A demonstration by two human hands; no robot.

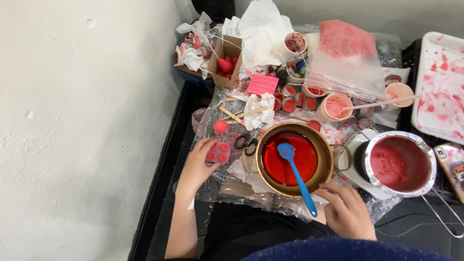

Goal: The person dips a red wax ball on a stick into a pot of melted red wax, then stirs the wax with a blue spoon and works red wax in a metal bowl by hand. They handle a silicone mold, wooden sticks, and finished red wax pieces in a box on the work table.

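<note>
My left hand (pixel 197 164) grips a small clear mould with red pieces (pixel 218 151), topped by a red round cap (pixel 220 126), left of a brass pot. The brass pot (pixel 268 140) holds clear red liquid (pixel 304 159), and a blue spatula (pixel 295 171) rests in it with its handle over the near rim. My right hand (pixel 345 212) lies at the pot's near right edge, fingers curled beside the spatula handle's end; whether it touches the handle is unclear.
A steel saucepan with red wax residue (pixel 399 163) sits on a white hot plate (pixel 355 164) to the right. Scissors (pixel 245 141), wooden sticks (pixel 239 115), small red-filled cups (pixel 290 104), paper cups (pixel 336 106), a plastic bag (pixel 348 58), tissues (pixel 261 29), a cardboard box (pixel 224 60) and a stained tray (pixel 442 92) crowd the table.
</note>
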